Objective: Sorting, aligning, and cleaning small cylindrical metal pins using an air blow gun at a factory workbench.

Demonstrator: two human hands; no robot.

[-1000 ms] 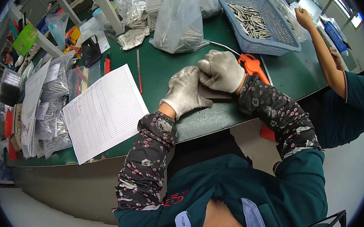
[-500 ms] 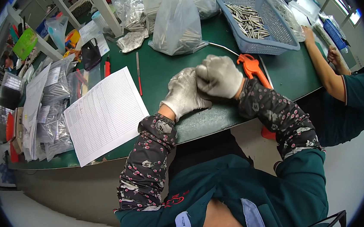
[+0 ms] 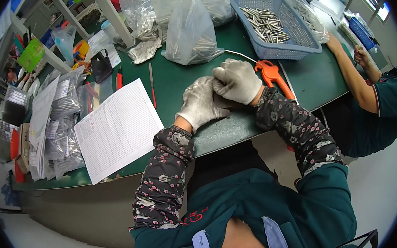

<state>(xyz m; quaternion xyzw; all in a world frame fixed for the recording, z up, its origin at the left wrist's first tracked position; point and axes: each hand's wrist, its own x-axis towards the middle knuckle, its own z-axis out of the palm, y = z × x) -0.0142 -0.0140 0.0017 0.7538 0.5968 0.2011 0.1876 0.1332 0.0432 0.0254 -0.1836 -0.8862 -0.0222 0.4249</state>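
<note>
Both my hands wear whitish work gloves and meet over the green tabletop (image 3: 315, 83) near its front edge. My left hand (image 3: 200, 104) is closed, with its thumb side toward the right hand. Pressed against it, my right hand (image 3: 238, 80) is curled into a fist. A dark shape (image 3: 227, 103) shows in the gap below the fists; what the fingers grip is hidden. Just right of my right hand lies an orange air blow gun (image 3: 272, 76) with a thin metal nozzle. Beyond the hands stands a clear plastic bag (image 3: 190, 37) of small metal pins.
A blue basket (image 3: 291, 52) of metal pins stands at the back right. A printed sheet (image 3: 119, 131) lies left of my hands, with a red-handled file (image 3: 152, 85) beside it. Bagged parts (image 3: 65, 135) crowd the far left. A co-worker's arm (image 3: 357, 81) rests at the right.
The whole view has shifted slightly. My hands stay pressed together at the same spot, and the right fist has turned a little.
</note>
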